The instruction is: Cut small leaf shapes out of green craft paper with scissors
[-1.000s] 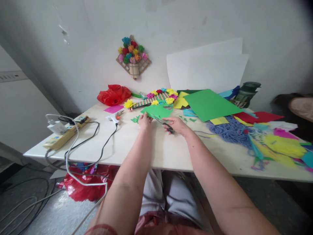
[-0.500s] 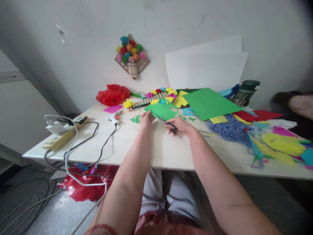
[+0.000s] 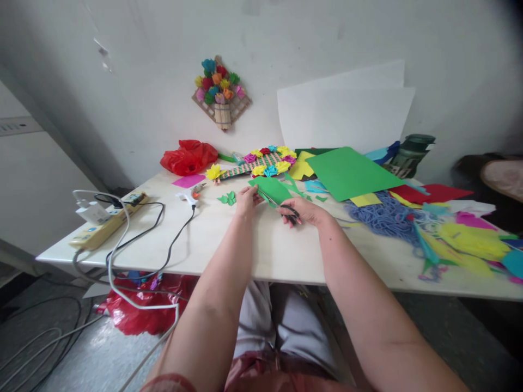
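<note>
My left hand [image 3: 246,200] pinches the near left corner of a small green paper piece [image 3: 274,189] held just above the white table [image 3: 265,245]. My right hand [image 3: 304,211] is closed around the black handles of scissors [image 3: 286,208], whose blades reach into the green paper. A thin green strip curls off the paper's right side. Small green cut leaves [image 3: 227,199] lie just left of my left hand.
A large green sheet [image 3: 351,173] and other coloured papers lie behind. Blue yarn [image 3: 384,218] and bright scraps cover the right side. A woven strip with paper flowers [image 3: 257,163], a red bag [image 3: 188,156], a glue gun [image 3: 190,196] and a power strip [image 3: 106,226] with cables sit at left.
The green paper has turned and tilted in my left hand, and a strip hangs off its right. My right hand with the scissors has shifted slightly right and nearer.
</note>
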Action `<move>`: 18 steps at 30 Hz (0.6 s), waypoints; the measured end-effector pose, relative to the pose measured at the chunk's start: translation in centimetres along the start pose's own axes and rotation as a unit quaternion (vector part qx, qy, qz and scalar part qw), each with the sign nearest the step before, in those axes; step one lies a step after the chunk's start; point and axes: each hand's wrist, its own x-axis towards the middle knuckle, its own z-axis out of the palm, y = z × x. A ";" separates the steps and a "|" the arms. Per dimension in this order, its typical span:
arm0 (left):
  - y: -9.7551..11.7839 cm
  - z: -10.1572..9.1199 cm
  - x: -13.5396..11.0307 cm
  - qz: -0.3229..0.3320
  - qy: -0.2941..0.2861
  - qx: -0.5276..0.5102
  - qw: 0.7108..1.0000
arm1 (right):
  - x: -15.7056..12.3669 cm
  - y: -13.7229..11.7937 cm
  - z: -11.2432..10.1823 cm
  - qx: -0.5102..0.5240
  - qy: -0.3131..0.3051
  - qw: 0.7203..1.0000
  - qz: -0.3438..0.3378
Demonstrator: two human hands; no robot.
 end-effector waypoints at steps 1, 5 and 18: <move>0.1 0.0 0.0 -0.005 -0.001 -0.006 1.000 | 0.1 0.1 0.0 0.000 0.001 1.000 -0.004; 0.4 0.2 0.0 -0.039 -0.005 -0.035 0.999 | 0.5 0.5 0.0 0.010 0.010 1.000 -0.013; 0.6 0.1 0.4 -0.048 0.010 -0.044 0.998 | 0.7 0.7 0.0 0.037 0.013 0.999 -0.011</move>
